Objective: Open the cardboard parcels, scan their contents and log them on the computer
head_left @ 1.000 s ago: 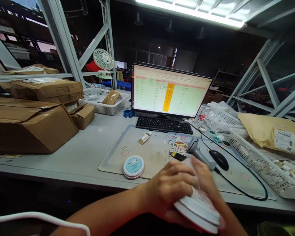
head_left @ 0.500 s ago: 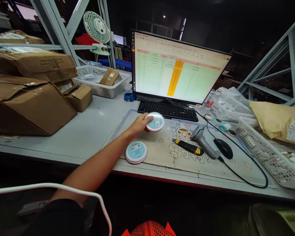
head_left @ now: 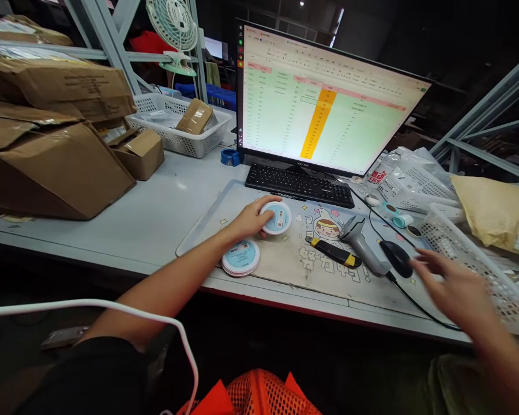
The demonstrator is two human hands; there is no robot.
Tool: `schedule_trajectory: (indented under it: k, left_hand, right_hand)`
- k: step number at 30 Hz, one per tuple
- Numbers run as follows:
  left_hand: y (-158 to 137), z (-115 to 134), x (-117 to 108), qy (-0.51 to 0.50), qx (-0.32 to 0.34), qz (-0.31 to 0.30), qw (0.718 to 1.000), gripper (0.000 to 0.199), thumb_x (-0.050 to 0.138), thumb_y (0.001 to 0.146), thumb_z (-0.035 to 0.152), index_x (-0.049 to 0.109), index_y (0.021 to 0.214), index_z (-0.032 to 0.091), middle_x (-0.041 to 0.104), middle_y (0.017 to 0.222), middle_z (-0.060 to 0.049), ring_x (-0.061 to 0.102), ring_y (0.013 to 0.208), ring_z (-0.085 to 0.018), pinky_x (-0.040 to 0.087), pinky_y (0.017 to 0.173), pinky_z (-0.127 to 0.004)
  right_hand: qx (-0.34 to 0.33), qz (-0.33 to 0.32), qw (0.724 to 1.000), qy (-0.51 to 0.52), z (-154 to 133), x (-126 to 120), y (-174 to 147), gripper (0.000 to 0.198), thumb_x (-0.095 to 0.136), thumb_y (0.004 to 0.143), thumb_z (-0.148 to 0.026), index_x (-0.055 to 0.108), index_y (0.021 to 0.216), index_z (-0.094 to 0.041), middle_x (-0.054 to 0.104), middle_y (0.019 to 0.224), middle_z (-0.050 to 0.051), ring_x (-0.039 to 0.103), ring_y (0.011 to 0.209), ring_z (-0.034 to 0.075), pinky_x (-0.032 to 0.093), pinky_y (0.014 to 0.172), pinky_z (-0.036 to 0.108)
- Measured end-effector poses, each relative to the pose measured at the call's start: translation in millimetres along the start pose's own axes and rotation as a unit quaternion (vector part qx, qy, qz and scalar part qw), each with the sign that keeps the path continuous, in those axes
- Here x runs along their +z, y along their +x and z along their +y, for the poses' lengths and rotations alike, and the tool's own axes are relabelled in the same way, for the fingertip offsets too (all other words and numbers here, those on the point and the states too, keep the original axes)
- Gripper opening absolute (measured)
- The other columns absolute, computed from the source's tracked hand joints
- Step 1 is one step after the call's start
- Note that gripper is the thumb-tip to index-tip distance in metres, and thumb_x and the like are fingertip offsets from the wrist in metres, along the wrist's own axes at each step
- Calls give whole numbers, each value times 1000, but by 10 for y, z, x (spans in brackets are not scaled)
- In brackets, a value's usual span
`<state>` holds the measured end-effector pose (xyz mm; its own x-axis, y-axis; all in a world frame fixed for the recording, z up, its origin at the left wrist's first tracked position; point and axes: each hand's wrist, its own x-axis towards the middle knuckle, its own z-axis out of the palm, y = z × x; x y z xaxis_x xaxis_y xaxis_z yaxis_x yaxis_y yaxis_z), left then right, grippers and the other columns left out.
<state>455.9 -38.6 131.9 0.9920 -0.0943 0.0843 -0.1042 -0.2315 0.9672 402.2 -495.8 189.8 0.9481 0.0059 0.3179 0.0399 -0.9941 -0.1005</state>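
Observation:
My left hand (head_left: 253, 220) is closed around the rim of a round white tub with a light-blue label (head_left: 277, 218), thumb across its labelled face. A second round tub of the same look (head_left: 241, 257) lies on the desk mat just below my left wrist. At the right, my right hand (head_left: 454, 285) is blurred, fingers stretched toward the black mouse (head_left: 396, 259) with nothing visible in them. Whether it touches the mouse I cannot tell. Left of the mouse lie a grey barcode scanner (head_left: 363, 248) and a black-and-yellow utility knife (head_left: 333, 252).
Behind the mat stand a keyboard (head_left: 298, 184) and a monitor (head_left: 324, 104) showing a spreadsheet. Cardboard boxes (head_left: 52, 161) are piled at left, near a white basket (head_left: 199, 144) and a fan (head_left: 173, 26). Another white basket (head_left: 471, 253) borders the mat's right side.
My right hand has come into view from the right, reaching toward the mouse. My left hand still holds the tub, now tilted differently. The whole view has shifted slightly.

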Motion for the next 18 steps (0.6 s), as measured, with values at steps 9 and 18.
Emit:
schedule_trajectory:
  k: [9,18]
  left_hand:
    - [-34,-103,43,215,117,17,969,60,78,85,40,60,141,27,64,143,-9,62,132,-33,47,115,-49]
    - [-5,-143,74,275,113,-1,955,65,76,88,44,57,148,27,61,150,-11,58,139,-35,46,118,-51]
  right_hand:
    - [4,-182,978,-101,-807,858,590,55,49,103,-43,57,144,-7,72,128,25,70,116,42,52,88,45]
    - [-258,-263,914,172,-1313,18,495,33,63,93,-41,75,117,-24,77,104,5,70,91,26,52,79,34]
